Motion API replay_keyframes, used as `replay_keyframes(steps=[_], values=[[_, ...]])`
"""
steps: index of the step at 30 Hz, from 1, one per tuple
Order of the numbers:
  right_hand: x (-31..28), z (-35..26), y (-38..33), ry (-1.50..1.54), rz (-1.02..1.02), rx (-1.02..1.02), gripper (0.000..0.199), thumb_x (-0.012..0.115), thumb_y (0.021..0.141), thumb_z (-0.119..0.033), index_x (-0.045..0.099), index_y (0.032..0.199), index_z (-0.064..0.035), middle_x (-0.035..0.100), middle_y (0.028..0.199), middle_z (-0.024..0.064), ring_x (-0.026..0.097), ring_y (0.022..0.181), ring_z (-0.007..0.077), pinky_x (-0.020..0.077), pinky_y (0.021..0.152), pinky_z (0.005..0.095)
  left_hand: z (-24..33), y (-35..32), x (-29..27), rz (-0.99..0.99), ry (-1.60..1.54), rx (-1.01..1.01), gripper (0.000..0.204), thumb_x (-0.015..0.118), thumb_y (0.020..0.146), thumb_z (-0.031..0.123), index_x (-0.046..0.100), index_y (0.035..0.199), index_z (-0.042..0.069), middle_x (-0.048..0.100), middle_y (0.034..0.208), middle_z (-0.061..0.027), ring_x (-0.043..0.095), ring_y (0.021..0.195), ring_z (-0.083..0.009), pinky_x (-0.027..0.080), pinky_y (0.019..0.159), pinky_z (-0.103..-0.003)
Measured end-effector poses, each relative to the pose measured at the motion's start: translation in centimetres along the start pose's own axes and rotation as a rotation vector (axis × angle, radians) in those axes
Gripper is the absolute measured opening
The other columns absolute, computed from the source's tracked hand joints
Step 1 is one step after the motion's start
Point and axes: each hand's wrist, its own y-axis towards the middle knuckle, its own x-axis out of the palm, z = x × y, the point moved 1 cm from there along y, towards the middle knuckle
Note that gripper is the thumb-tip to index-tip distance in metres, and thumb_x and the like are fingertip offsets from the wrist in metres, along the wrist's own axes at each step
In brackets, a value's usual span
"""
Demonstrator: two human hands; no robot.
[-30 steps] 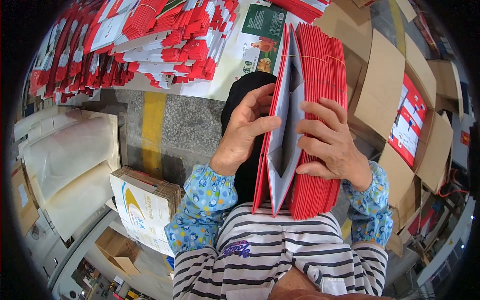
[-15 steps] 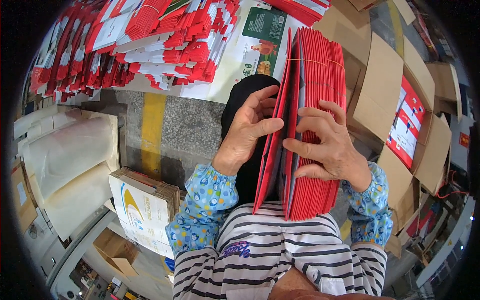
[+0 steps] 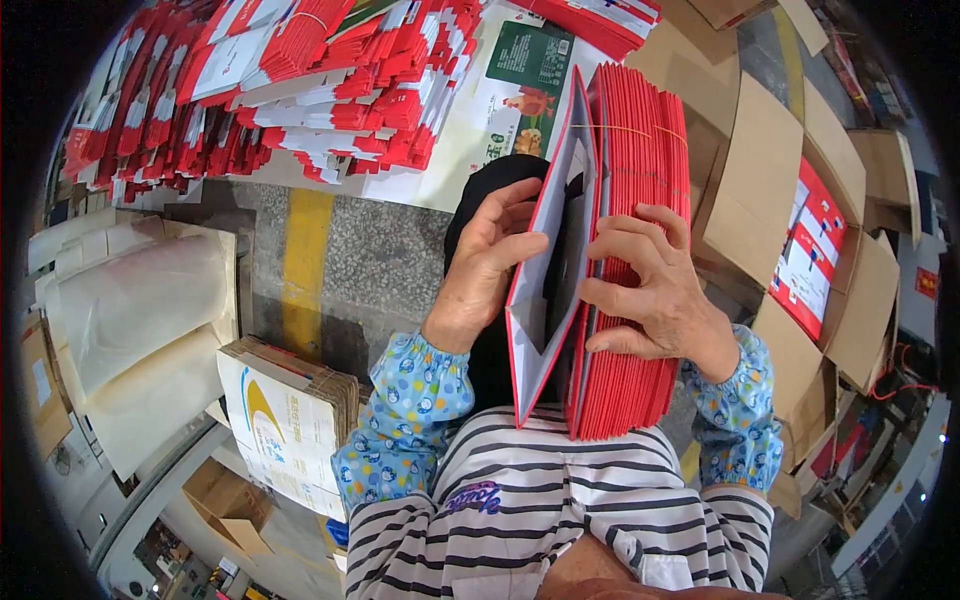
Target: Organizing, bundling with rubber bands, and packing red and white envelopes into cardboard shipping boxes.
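Left grip (image 3: pixel 483 268) half-open, thumb against the outer edge of an opened red folded-card piece (image 3: pixel 553 200) with a grey-white inside.
Right grip (image 3: pixel 650 285) bent-fingered over an adjoining thick stack of folded red card (image 3: pixel 625 385), elastic-banded, near the black-and-white striped shirt (image 3: pixel 530 480); firmness can't be told. Beyond: heaped red-and-white flattened cartons (image 3: pixel 350 110); rightward, open brown cardboard box (image 3: pixel 757 185).
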Motion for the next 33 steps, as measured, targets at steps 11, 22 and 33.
replay_keyframes(steps=[11,22,33], values=[[1.2,1.8,-1.5,-0.033,0.439,0.354,0.021,0.067,0.085,-0.026,0.066,0.099,-0.0107,0.053,0.124,0.0152,0.043,0.124,0.0365,0.0308,0.103,0.0490,1.4,-0.3,5.0,-0.084,1.224,0.631,0.062,0.065,0.086,0.017,0.044,0.144,0.014,0.026,0.150,-0.0224,0.023,0.141,-0.0361,0.019,0.116,-0.040],[4.5,4.6,-4.7,0.049,0.429,0.667,0.045,0.078,0.073,-0.027,0.053,0.106,-0.0102,0.037,0.138,0.0224,0.032,0.132,0.0452,0.0345,0.104,0.0523,1.5,-1.1,3.7,0.038,1.506,0.471,0.061,0.067,0.080,0.020,0.043,0.135,0.007,0.024,0.148,-0.0309,0.030,0.137,-0.0418,0.028,0.112,-0.043],[7.1,8.5,-9.6,0.664,0.316,1.166,0.086,0.079,0.069,-0.039,0.039,0.124,0.0130,0.059,0.114,0.0316,0.062,0.107,0.0375,0.0498,0.093,0.0396,-0.1,-0.6,-3.9,0.412,0.963,0.092,0.083,0.069,0.085,0.015,0.017,0.146,-0.004,0.045,0.135,-0.0230,0.047,0.124,-0.0309,0.036,0.107,-0.038]])
